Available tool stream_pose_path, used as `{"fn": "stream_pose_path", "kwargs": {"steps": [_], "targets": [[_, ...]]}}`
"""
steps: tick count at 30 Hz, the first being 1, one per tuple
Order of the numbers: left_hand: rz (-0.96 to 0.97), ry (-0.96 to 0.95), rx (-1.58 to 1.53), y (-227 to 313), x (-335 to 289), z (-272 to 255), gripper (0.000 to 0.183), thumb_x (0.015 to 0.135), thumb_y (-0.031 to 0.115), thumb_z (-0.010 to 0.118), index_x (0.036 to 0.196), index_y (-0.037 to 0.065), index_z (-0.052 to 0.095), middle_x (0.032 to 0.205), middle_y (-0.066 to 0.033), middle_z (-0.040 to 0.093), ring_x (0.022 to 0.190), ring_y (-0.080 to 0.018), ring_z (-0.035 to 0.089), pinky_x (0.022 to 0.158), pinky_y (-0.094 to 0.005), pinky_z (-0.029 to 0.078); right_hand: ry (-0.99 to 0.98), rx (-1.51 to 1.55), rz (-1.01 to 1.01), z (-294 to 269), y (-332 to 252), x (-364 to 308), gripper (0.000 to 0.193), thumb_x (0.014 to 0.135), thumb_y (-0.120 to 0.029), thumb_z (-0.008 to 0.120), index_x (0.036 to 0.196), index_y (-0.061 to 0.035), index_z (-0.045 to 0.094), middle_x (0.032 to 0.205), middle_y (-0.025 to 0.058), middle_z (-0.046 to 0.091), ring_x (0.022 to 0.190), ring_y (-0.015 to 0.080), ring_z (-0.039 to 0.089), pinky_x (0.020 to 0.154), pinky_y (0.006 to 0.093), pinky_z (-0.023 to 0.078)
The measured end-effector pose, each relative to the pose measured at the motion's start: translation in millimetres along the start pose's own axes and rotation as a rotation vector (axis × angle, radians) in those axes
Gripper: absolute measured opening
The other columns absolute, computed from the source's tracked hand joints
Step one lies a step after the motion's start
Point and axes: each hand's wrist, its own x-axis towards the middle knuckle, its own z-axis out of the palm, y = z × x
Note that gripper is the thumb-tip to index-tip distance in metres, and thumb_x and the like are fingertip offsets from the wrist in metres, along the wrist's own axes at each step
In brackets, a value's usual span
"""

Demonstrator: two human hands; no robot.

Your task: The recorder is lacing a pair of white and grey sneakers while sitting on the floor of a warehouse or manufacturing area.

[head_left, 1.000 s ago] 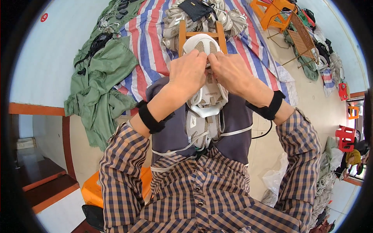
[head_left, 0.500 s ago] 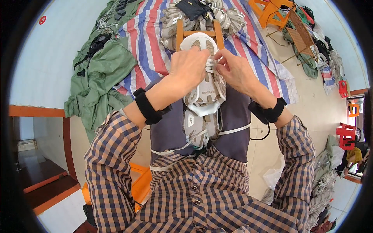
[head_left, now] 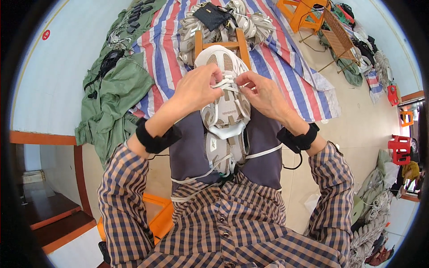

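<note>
White laces [head_left: 229, 83], hands [head_left: 196, 87] [head_left: 264, 97] farther apart, grip unclear

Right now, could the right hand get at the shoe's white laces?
Probably yes: the right hand is beside the white laces, the left hand is opposite, and nothing visible blocks the way.

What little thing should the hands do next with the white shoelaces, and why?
Perhaps gently pull the white shoelaces snug. The left hand and right hand have their fingers at opposite sides of the crossing laces on the pale shoe, so they seem well placed to tug evenly, and a white strand seems to curve loosely just below.
</note>
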Motion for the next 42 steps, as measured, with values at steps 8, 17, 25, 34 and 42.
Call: {"fn": "stream_pose_path", "kwargs": {"steps": [8,17,25,34,42], "targets": [[0.018,0.043,-0.048,-16.6,-3.0,5.0,0.014,0.07,0.019,0.06,0.075,0.005,0.062,0.082,-0.0127,0.059,0.08,-0.0306,0.059,0.068,-0.04,0.047,0.063,-0.036,-0.02,7.3,-1.6,-1.1,0.019,0.08,-0.006,0.052,0.097,-0.001,0.058,0.087,0.0161,0.063,0.077,0.03,0.063,0.071,0.0362,0.049],[-0.185,-0.426,0.289,-70.5,-5.0,-103.4,0.032,0.071,0.032,0.057,0.066,0.001,0.063,0.064,-0.0128,0.061,0.057,-0.0237,0.056,0.058,-0.0371,0.046,0.036,-0.545,-0.247,18.8,-22.1,13.3,0.028,0.081,-0.013,0.057,0.106,-0.0048,0.047,0.087,0.0158,0.06,0.075,0.0323,0.063,0.062,0.0416,0.05],[-0.071,-0.065,-0.939,-44.3,-89.7,-144.3,0.024,0.087,0.029,0.056,0.075,0.007,0.051,0.079,-0.0022,0.056,0.083,-0.0103,0.053,0.076,-0.0266,0.044,-0.006,-0.814,-0.237,21.2,-32.0,23.4,0.027,0.079,-0.013,0.06,0.101,-0.0048,0.047,0.084,0.0132,0.06,0.07,0.0299,0.064,0.057,0.0387,0.051],[-0.047,0.196,-0.466,-75.5,-123.4,-152.5,0.017,0.09,0.016,0.055,0.078,0.005,0.05,0.063,0.0037,0.041,0.058,-0.0063,0.041,0.054,-0.0225,0.035,-0.069,-0.932,-0.336,21.6,-41.5,28.3,0.036,0.075,-0.009,0.062,0.105,-0.0057,0.042,0.084,0.0115,0.062,0.073,0.0298,0.065,0.057,0.0385,0.05],[-0.055,0.005,-0.915,-80.4,-161.6,-144.4,0.02,0.086,0.021,0.062,0.078,0.004,0.054,0.064,0.0044,0.044,0.057,-0.0032,0.039,0.051,-0.0192,0.029,-0.113,-0.976,-0.438,22.0,-42.6,31.9,0.036,0.075,-0.007,0.06,0.106,-0.0067,0.043,0.079,0.0116,0.062,0.07,0.0293,0.065,0.056,0.0378,0.049]]}}
